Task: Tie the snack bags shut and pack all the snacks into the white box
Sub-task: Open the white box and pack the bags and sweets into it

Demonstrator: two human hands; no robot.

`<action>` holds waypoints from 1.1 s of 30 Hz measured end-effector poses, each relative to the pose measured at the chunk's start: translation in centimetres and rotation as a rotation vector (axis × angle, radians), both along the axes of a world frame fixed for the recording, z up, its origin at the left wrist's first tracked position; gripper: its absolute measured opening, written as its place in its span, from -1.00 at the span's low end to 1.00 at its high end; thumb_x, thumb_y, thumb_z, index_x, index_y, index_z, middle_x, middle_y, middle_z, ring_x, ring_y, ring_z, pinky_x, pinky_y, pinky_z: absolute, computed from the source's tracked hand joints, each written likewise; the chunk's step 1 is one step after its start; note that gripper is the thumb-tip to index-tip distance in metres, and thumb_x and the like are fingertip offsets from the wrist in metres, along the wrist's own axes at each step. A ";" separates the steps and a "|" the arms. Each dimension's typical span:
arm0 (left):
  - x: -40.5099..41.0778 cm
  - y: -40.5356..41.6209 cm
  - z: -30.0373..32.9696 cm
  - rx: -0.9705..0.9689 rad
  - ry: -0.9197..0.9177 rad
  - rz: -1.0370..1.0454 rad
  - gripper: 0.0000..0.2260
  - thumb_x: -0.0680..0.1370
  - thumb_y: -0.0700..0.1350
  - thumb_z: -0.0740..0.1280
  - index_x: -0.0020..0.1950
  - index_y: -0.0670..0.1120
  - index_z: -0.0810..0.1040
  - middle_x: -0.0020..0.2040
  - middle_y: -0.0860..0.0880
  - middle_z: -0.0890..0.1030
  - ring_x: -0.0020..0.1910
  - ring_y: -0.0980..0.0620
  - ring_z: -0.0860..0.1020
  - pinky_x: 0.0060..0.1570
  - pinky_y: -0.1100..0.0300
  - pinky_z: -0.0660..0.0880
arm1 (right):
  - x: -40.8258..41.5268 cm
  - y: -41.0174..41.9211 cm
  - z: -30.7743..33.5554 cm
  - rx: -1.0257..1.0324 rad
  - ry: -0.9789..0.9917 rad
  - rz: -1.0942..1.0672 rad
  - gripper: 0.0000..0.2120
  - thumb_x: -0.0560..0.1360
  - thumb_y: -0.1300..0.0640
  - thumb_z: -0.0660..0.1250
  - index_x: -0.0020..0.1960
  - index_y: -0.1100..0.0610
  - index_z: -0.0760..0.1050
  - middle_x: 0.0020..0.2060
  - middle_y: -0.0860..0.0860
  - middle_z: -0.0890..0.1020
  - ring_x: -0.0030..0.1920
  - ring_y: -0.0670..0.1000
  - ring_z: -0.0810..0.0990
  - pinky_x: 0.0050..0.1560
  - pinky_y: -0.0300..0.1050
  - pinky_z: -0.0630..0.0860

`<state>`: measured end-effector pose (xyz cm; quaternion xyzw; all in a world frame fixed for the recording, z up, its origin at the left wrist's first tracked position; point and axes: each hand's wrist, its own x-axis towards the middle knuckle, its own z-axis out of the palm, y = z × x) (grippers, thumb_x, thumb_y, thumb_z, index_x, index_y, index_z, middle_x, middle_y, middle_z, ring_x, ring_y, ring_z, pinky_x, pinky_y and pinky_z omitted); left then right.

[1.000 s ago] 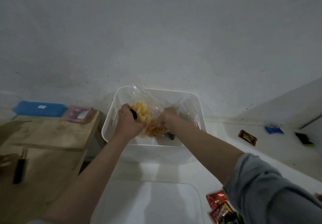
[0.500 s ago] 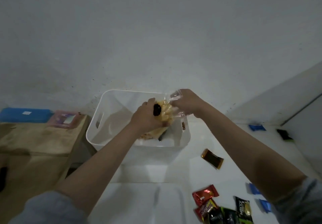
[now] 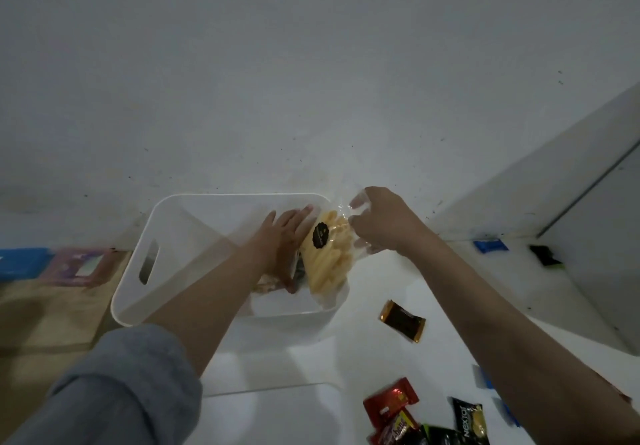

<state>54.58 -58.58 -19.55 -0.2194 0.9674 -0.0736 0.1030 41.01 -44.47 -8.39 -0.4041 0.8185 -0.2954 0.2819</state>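
Observation:
A clear bag of pale yellow stick snacks point(image 3: 329, 257) with a black round label stands at the right end of the white box point(image 3: 138, 292). My left hand point(image 3: 285, 237) lies flat against the bag's left side, fingers straight, inside the box. My right hand point(image 3: 379, 223) grips the clear top of the bag at the box's right rim. Another bag of orange snacks point(image 3: 265, 283) shows partly under my left wrist. Loose wrapped snacks lie on the white surface: a brown-gold packet point(image 3: 401, 320), red packets point(image 3: 389, 405) and black packets point(image 3: 467, 420).
A white lid point(image 3: 277, 413) lies in front of the box. A wooden table point(image 3: 45, 313) with a blue case point(image 3: 20, 263) and a pink box point(image 3: 78, 266) stands to the left. Blue point(image 3: 490, 246) and black point(image 3: 543, 254) packets lie far right near a wall.
The bag has moved to the right end of the box and stands more upright. My left hand has opened flat against it. The view has shifted right.

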 end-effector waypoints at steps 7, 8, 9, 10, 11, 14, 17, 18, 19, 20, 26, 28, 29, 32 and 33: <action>-1.0 -1.7 -0.4 -0.133 -0.092 -0.114 0.25 0.12 0.56 0.30 0.53 0.00 -0.27 0.54 -0.04 -0.30 0.52 -0.13 -0.05 0.46 -0.16 0.02 | -0.2 0.0 0.2 0.022 0.015 0.014 -0.75 0.44 0.26 0.21 0.08 0.04 0.39 -0.06 0.03 0.55 -0.18 0.11 0.70 -0.14 0.05 0.67; -0.9 -1.9 -0.4 -0.145 -0.123 -0.133 0.21 0.16 0.56 0.28 0.54 0.00 -0.23 0.55 -0.01 -0.23 0.52 -0.12 -0.06 0.47 -0.16 0.00 | -0.2 0.0 0.2 0.028 0.018 0.013 -0.75 0.44 0.26 0.20 0.09 0.04 0.39 -0.06 0.03 0.55 -0.19 0.11 0.70 -0.14 0.05 0.66; -0.7 -2.1 -0.5 -0.154 -0.148 -0.145 0.16 0.19 0.55 0.26 0.55 0.00 -0.17 0.56 0.01 -0.14 0.53 -0.10 -0.05 0.47 -0.16 -0.02 | -0.2 0.1 0.2 0.034 0.023 0.015 -0.74 0.44 0.26 0.20 0.10 0.05 0.40 -0.06 0.03 0.55 -0.20 0.11 0.71 -0.14 0.06 0.66; -0.4 -2.3 -0.7 -0.157 -0.141 -0.148 0.09 0.22 0.54 0.26 0.55 0.02 -0.08 0.57 0.03 -0.04 0.53 -0.08 -0.03 0.47 -0.15 -0.02 | -0.2 0.1 0.2 0.040 0.028 0.017 -0.73 0.44 0.26 0.20 0.11 0.05 0.40 -0.07 0.03 0.56 -0.20 0.11 0.71 -0.14 0.06 0.66; 0.0 -2.5 -0.8 -0.151 -0.102 -0.146 0.02 0.24 0.51 0.27 0.53 0.03 0.02 0.55 0.04 0.08 0.53 -0.06 0.04 0.47 -0.14 0.01 | -0.1 0.1 0.2 0.046 0.034 0.019 -0.72 0.44 0.26 0.20 0.13 0.05 0.40 -0.08 0.03 0.56 -0.20 0.10 0.71 -0.14 0.05 0.66; 1.5 -3.3 -1.0 -0.145 -0.046 -0.146 -0.19 0.36 0.31 0.34 0.50 0.07 0.11 0.39 0.04 0.39 0.41 -0.04 0.28 0.41 -0.05 0.15 | 0.5 0.1 0.3 0.054 0.067 0.025 -0.69 0.43 0.27 0.19 0.14 0.04 0.39 -0.09 0.03 0.57 -0.20 0.10 0.70 -0.13 0.05 0.66; 2.8 -4.0 -0.5 -0.168 -0.100 -0.150 -0.26 0.47 0.15 0.33 0.53 0.16 -0.03 0.27 -0.04 0.46 0.24 -0.08 0.41 0.24 0.04 0.30 | 1.3 -0.1 0.7 0.054 0.107 0.044 -0.69 0.42 0.27 0.19 0.14 0.06 0.39 -0.08 0.05 0.57 -0.20 0.10 0.70 -0.11 0.08 0.65; 3.2 -4.0 -0.5 -0.187 -0.118 -0.149 -0.31 0.49 0.12 0.31 0.51 0.19 0.00 0.27 -0.07 0.44 0.22 -0.09 0.42 0.20 0.04 0.33 | 1.5 -0.1 0.8 0.054 0.117 0.050 -0.69 0.41 0.27 0.19 0.13 0.07 0.40 -0.08 0.06 0.58 -0.20 0.10 0.69 -0.11 0.09 0.65; 3.5 -4.1 -0.5 -0.200 -0.123 -0.149 -0.37 0.51 0.10 0.29 0.49 0.20 0.06 0.28 -0.09 0.41 0.22 -0.10 0.41 0.18 0.04 0.34 | 1.7 -0.2 0.9 0.055 0.129 0.054 -0.69 0.41 0.27 0.18 0.13 0.08 0.40 -0.09 0.07 0.58 -0.20 0.11 0.69 -0.11 0.09 0.65; 3.6 -4.0 -0.7 -0.206 -0.125 -0.144 -0.44 0.51 0.09 0.28 0.47 0.19 0.15 0.31 -0.10 0.38 0.24 -0.11 0.39 0.18 0.03 0.33 | 1.9 -0.2 1.0 0.057 0.141 0.057 -0.68 0.40 0.27 0.18 0.14 0.08 0.40 -0.09 0.08 0.59 -0.20 0.11 0.69 -0.11 0.08 0.65; 1.3 -2.7 -0.1 -0.228 -0.138 -0.180 -0.14 0.43 0.28 0.30 0.53 -0.04 -0.07 0.56 -0.03 -0.03 0.50 -0.08 0.10 0.42 -0.13 0.13 | 2.1 -0.2 2.0 0.041 0.189 0.031 -0.65 0.38 0.27 0.18 0.15 0.08 0.41 -0.12 0.08 0.60 -0.24 0.09 0.65 -0.13 0.03 0.63; 0.3 -2.1 0.0 -0.240 -0.218 -0.213 -0.10 0.44 0.30 0.27 0.54 -0.11 -0.10 0.56 -0.04 -0.01 0.53 -0.07 0.00 0.45 -0.18 0.03 | 2.1 0.2 2.1 0.040 0.211 0.036 -0.64 0.38 0.25 0.19 0.16 0.08 0.41 -0.14 0.08 0.61 -0.25 0.08 0.62 -0.13 0.01 0.61; -0.2 -1.9 -0.1 -0.237 -0.226 -0.228 -0.12 0.45 0.30 0.27 0.54 -0.13 -0.06 0.55 -0.05 0.04 0.53 -0.07 0.00 0.45 -0.20 0.00 | 2.1 0.5 2.1 0.040 0.219 0.038 -0.64 0.39 0.25 0.19 0.17 0.08 0.41 -0.15 0.08 0.61 -0.22 0.09 0.62 -0.12 0.01 0.61; -1.0 -1.8 -1.0 -0.219 -0.188 -0.222 -0.17 0.43 0.28 0.31 0.51 -0.14 0.11 0.51 -0.09 0.18 0.49 -0.10 0.12 0.45 -0.20 0.03 | 2.1 1.1 2.1 0.053 0.225 0.047 -0.65 0.41 0.25 0.18 0.18 0.09 0.41 -0.13 0.08 0.62 -0.11 0.08 0.64 -0.14 -0.01 0.60; -1.2 -1.8 -1.3 -0.216 -0.171 -0.215 -0.22 0.44 0.25 0.32 0.49 -0.15 0.15 0.49 -0.12 0.21 0.47 -0.11 0.16 0.44 -0.18 0.06 | 2.1 1.2 2.1 0.052 0.215 0.046 -0.66 0.41 0.25 0.17 0.17 0.09 0.41 -0.12 0.09 0.62 -0.11 0.10 0.65 -0.14 0.01 0.61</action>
